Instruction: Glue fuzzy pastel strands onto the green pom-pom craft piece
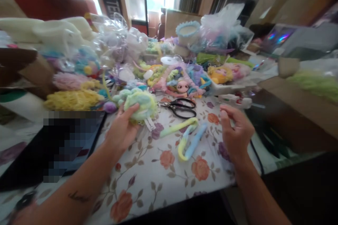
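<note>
My left hand [121, 130] grips a fluffy yellow-green yarn piece [141, 105], thumb pressed on its top. A small white tag [149, 124] hangs from its lower edge, and pale blue-green bobbles show behind it. My right hand [236, 132] is raised over the right side of the table, thumb and forefinger pinched together. Whatever lies in that pinch is too small to make out. Between the hands rest black-handled scissors [172, 105]. Nearer to me a loose strip of yellow and blue fuzzy yarn [182, 147] lies bent on the flowered tablecloth [148, 182].
A dark flat screen [29, 161] lies at the left. Beyond are yellow fluffy yarn [72, 101], a doll face [182, 87] among pastel yarn, and plastic bags [221, 30]. A small white bottle [232, 101] stands out behind my right hand, with a cardboard box [295, 112] at the right.
</note>
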Demonstrator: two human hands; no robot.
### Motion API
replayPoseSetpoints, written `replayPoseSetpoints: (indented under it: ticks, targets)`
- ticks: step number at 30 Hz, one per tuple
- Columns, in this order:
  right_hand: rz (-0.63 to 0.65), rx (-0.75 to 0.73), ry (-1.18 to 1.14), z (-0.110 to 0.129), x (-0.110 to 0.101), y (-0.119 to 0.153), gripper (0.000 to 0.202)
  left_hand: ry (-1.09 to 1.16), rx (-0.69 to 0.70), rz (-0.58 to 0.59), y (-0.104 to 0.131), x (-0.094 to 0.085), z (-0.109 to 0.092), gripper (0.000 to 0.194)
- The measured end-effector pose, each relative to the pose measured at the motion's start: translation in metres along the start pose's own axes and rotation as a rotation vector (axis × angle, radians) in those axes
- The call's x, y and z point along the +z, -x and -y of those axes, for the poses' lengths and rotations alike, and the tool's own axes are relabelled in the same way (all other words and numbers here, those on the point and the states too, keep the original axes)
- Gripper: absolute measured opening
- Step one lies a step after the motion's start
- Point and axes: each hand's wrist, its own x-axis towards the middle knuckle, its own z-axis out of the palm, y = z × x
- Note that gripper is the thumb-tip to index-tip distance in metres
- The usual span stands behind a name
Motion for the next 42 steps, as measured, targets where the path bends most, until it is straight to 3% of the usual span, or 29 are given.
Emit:
replayPoseSetpoints:
  ticks: [2, 5, 7, 10, 12, 13, 18, 21, 23, 24, 26, 30, 34, 42]
  targets:
    - [-0.043, 0.201, 0.118, -0.028, -0.02, 0.006, 0.03, -0.007, -0.01, -0.029, 0.001, 0.001, 0.0, 0.051]
    - [-0.074, 0.389, 0.232, -0.067, -0.042, 0.0, 0.045, -0.032, -0.023, -0.033, 0.003, 0.002, 0.002, 0.051]
    - [0.068, 0.493, 0.262, -0.086, -0.048, -0.013, 0.05, -0.041, -0.027, -0.021, 0.004, 0.0, 0.003, 0.052]
    - [0.351, 0.552, 0.231, -0.101, -0.045, -0.036, 0.029, -0.043, -0.027, 0.002, 0.002, -0.002, 0.004, 0.053]
    - [0.442, 0.532, 0.208, -0.102, -0.04, -0.048, 0.015, -0.046, -0.02, 0.021, 0.001, -0.004, 0.005, 0.056]
    - [0.469, 0.521, 0.205, -0.1, -0.038, -0.052, 0.018, -0.047, -0.019, 0.031, 0.0, -0.005, 0.005, 0.057]
    - [0.492, 0.498, 0.191, -0.077, -0.033, -0.058, 0.047, -0.04, -0.013, 0.096, -0.002, -0.009, 0.006, 0.065]
    - [0.481, 0.523, 0.088, -0.045, -0.032, -0.052, 0.032, -0.044, -0.016, 0.097, -0.001, -0.009, 0.006, 0.066]
    - [0.497, 0.581, -0.147, -0.014, -0.026, -0.045, 0.021, -0.029, -0.003, 0.07, 0.001, -0.008, 0.006, 0.064]
    - [0.578, 0.626, -0.347, 0.003, -0.021, -0.041, 0.01, -0.025, 0.006, 0.053, 0.001, -0.007, 0.006, 0.064]
    - [0.672, 0.697, -0.645, 0.037, -0.008, -0.031, 0.015, -0.031, 0.029, 0.018, 0.002, -0.005, 0.005, 0.063]
    - [1.04, 0.83, -0.822, 0.085, 0.023, -0.013, 0.031, -0.062, 0.09, -0.025, 0.0, -0.009, 0.003, 0.061]
    - [1.151, 0.891, -0.857, 0.096, 0.037, 0.003, 0.031, -0.075, 0.129, -0.038, -0.003, -0.015, 0.004, 0.062]
    - [1.185, 0.936, -0.703, 0.088, 0.032, 0.02, 0.039, -0.08, 0.072, -0.025, 0.003, -0.013, 0.012, 0.066]
